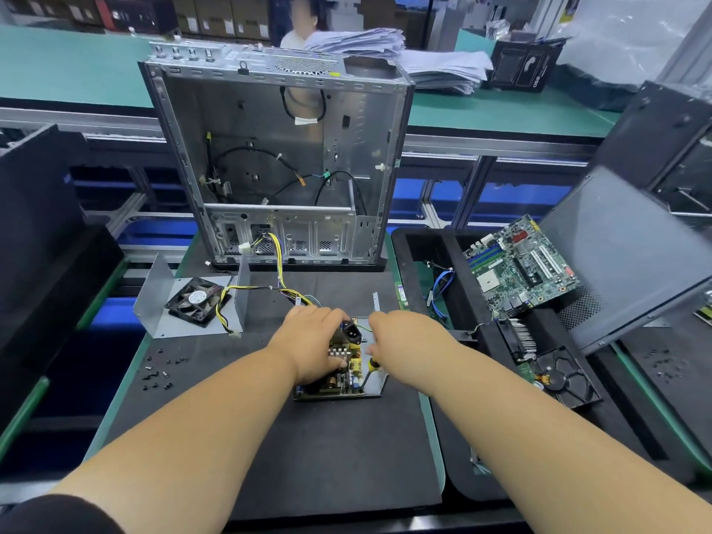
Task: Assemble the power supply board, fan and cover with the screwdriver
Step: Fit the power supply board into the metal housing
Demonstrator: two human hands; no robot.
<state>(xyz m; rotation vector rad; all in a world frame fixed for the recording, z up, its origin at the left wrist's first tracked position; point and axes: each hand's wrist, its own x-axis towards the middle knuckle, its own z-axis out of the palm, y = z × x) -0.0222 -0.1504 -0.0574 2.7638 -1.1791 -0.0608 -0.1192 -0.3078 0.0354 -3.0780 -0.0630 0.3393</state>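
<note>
Yellow-handled screwdriver (370,370) tip-down, near-upright

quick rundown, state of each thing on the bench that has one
power supply board: flat on mat, left hand gripping it
screwdriver: gripped by right hand, tip down at board
fan: loose in metal cover, wired
computer case: open, upright
screws: loose

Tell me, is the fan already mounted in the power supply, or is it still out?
Still out. The fan lies loose on the bent metal cover, left of the power supply board.
</note>
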